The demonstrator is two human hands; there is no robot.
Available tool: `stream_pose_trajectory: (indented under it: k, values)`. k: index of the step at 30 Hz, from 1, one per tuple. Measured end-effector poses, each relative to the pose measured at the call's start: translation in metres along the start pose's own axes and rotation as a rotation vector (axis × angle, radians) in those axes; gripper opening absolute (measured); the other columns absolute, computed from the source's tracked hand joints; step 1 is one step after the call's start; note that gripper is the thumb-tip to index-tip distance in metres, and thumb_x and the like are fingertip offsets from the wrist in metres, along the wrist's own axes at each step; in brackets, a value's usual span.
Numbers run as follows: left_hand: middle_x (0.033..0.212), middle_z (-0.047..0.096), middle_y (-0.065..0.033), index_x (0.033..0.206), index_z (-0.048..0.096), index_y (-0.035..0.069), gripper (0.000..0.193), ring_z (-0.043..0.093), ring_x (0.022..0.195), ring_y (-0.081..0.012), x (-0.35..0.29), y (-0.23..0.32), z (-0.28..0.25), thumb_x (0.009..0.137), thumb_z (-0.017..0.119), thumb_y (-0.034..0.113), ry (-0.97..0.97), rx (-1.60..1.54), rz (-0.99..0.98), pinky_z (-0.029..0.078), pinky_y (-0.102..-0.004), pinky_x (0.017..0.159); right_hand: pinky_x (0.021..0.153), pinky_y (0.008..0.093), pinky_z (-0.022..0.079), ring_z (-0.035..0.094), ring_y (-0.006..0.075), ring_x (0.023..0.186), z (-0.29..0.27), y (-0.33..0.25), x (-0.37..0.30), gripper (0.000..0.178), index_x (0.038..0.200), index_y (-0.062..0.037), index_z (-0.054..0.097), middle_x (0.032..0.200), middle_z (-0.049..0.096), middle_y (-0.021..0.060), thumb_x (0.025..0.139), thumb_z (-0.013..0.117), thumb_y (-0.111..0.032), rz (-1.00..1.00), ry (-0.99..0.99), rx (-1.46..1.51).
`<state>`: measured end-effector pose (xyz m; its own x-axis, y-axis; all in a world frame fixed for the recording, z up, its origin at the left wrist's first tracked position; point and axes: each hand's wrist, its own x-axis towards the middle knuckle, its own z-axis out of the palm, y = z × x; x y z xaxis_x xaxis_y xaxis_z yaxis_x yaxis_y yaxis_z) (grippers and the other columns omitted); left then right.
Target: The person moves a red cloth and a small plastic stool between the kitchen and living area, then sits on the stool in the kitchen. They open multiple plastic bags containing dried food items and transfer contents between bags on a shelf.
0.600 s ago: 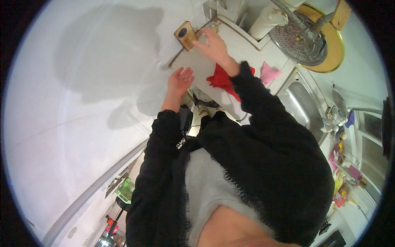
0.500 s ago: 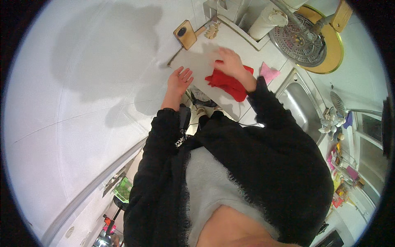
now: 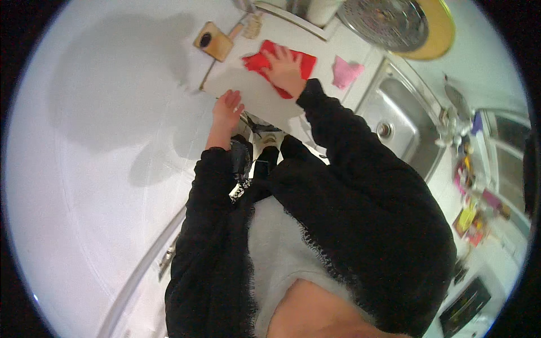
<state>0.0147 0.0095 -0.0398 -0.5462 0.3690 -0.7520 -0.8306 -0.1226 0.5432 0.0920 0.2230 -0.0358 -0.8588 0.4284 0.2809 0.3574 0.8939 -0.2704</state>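
A red cloth (image 3: 306, 65) lies on the white countertop (image 3: 259, 104), partly bunched along its left side. My right hand (image 3: 285, 70) rests on it, palm down with the fingers spread. Near the counter's front left edge my left hand (image 3: 227, 110) hangs with nothing in it, its fingers loosely extended. To the right of the red cloth lies a small pink cloth (image 3: 346, 72), apart from it.
A phone with a tan back (image 3: 213, 42) and a pale brush with a wooden handle (image 3: 252, 26) lie at the back left. The steel sink (image 3: 406, 118) is to the right. A perforated metal steamer plate (image 3: 389, 22) stands at the back.
My right hand has come down onto the red cloth, fingers now spread. The cloth lies flatter and wider than before. The view has shifted, showing more of the sink.
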Motion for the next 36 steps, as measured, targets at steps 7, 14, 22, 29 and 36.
stream_pose_trajectory:
  k: [7,14,22,29,36]
  values:
    - [0.117,0.057,-0.0106,0.126,0.05,0.003,0.038,0.053,0.106,-0.0208,0.005,-0.014,0.029,0.088,0.052,0.012,0.091,0.348,0.265,0.04,-0.0332,0.094,0.104,0.0609,0.026,0.033,0.0303,0.134,-0.042,-0.035,-0.11,0.066,0.136,-0.0225,0.045,0.146,0.035,0.0101,0.075,0.07,-0.033,-0.179,-0.218,0.096]
    - [0.119,0.057,-0.0126,0.123,0.053,-0.003,0.038,0.052,0.108,-0.0208,-0.031,-0.076,0.074,0.087,0.051,0.009,-0.238,0.828,0.546,0.039,-0.0321,0.095,0.105,0.0574,0.026,0.036,0.029,0.132,-0.081,-0.03,-0.201,0.073,0.137,-0.0223,0.042,0.145,0.036,0.0083,0.071,0.072,-0.029,-0.054,-0.179,0.105]
    - [0.122,0.057,-0.0135,0.123,0.055,0.002,0.04,0.052,0.111,-0.0244,-0.071,-0.153,0.114,0.084,0.053,0.01,-0.502,1.16,0.591,0.039,-0.0351,0.096,0.109,0.0445,0.024,0.037,0.0257,0.131,-0.116,0.018,-0.302,0.069,0.134,-0.0149,0.044,0.142,0.039,0.0083,0.071,0.07,-0.025,0.082,-0.165,0.22]
    - [0.118,0.058,-0.0151,0.122,0.057,0.005,0.039,0.053,0.11,-0.0265,-0.124,-0.239,0.154,0.084,0.053,0.01,-0.729,1.242,0.752,0.041,-0.0363,0.094,0.111,0.0447,0.023,0.039,0.0242,0.13,-0.154,0.069,-0.395,0.067,0.132,-0.0149,0.046,0.14,0.042,0.0073,0.07,0.069,-0.025,0.152,-0.08,0.255]
    - [0.116,0.058,-0.0162,0.12,0.058,0.004,0.037,0.054,0.108,-0.0268,-0.165,-0.339,0.192,0.083,0.053,0.01,-0.83,1.312,0.728,0.042,-0.0366,0.093,0.113,0.0451,0.021,0.037,0.023,0.132,-0.198,0.153,-0.491,0.073,0.133,-0.015,0.046,0.142,0.041,0.0071,0.064,0.073,-0.018,0.173,-0.06,0.281]
